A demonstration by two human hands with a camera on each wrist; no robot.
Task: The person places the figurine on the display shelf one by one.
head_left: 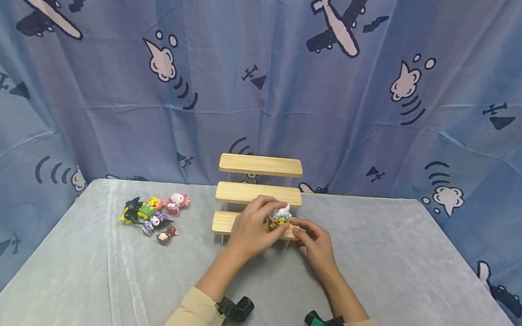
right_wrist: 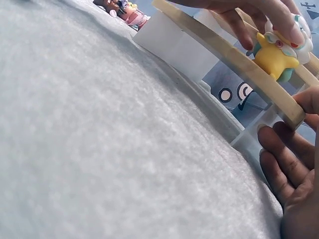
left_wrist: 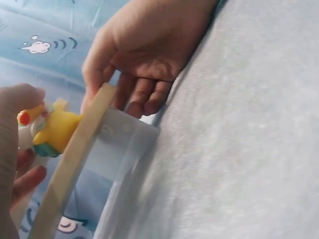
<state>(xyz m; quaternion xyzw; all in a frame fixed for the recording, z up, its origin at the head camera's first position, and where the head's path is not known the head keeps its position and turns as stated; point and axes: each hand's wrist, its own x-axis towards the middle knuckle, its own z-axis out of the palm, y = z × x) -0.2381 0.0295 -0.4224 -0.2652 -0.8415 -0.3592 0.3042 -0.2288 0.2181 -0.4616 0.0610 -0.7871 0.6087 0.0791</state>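
A small yellow figurine with a white swirled top stands upright at the right part of the lowest step of a three-tier wooden display stand. My left hand holds it, thumb and fingers around its head; the yellow body shows below them in the right wrist view. At the right end of that step, my right hand grips the board, with the thumb near its top face and other fingers beneath, beside the translucent support.
Left of the stand lies a cluster of several small figurines: a black and yellow one, a pink one, a purple one and a brown one. A blue airplane-print curtain hangs behind the grey-covered table.
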